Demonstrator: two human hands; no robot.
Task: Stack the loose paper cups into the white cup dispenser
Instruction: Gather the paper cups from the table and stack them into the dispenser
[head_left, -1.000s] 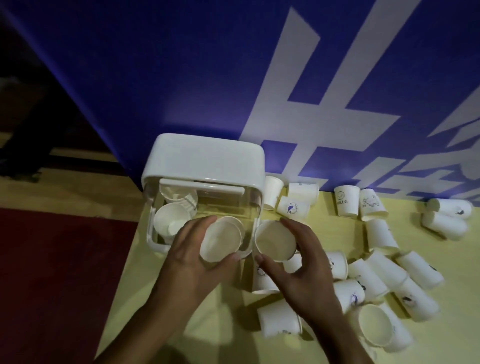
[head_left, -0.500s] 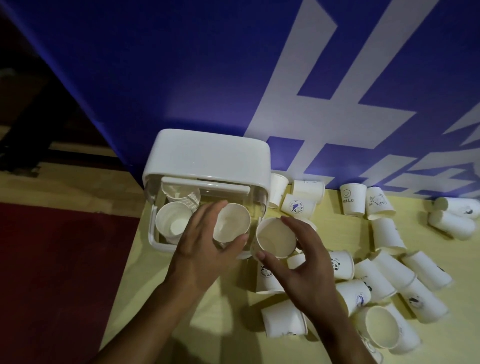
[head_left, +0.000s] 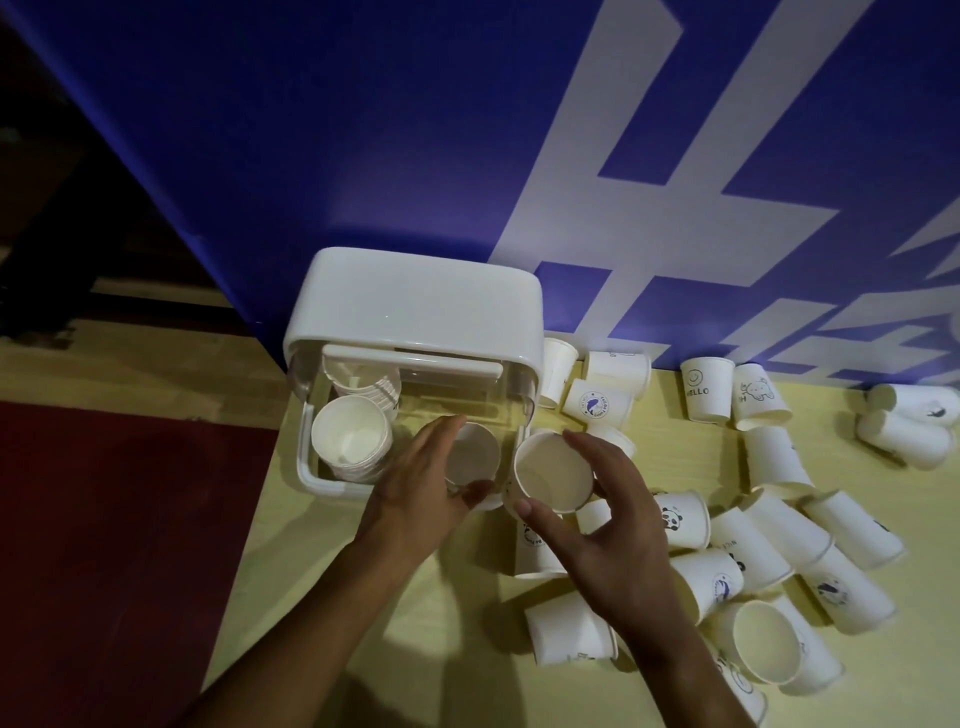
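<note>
The white cup dispenser (head_left: 415, 306) stands at the table's back left, its clear front open. Inside on the left sits a stack of cups (head_left: 350, 439), with another stack (head_left: 369, 387) behind it. My left hand (head_left: 415, 493) is shut on a paper cup (head_left: 472, 457), mouth up, low in the dispenser's right half. Just right of the dispenser's front corner, my right hand (head_left: 597, 519) grips a second paper cup (head_left: 553, 473), mouth up. Several loose paper cups (head_left: 774, 551) lie scattered to the right.
The yellow table (head_left: 441, 623) ends at its left edge near the dispenser; red floor (head_left: 104, 545) lies beyond. A blue wall with white markings (head_left: 519, 156) stands right behind the dispenser. Printed cups (head_left: 706, 387) stand along the wall.
My left hand has pushed its cup forward and down, deeper into the dispenser's right side. My right hand has stayed beside the dispenser with its cup.
</note>
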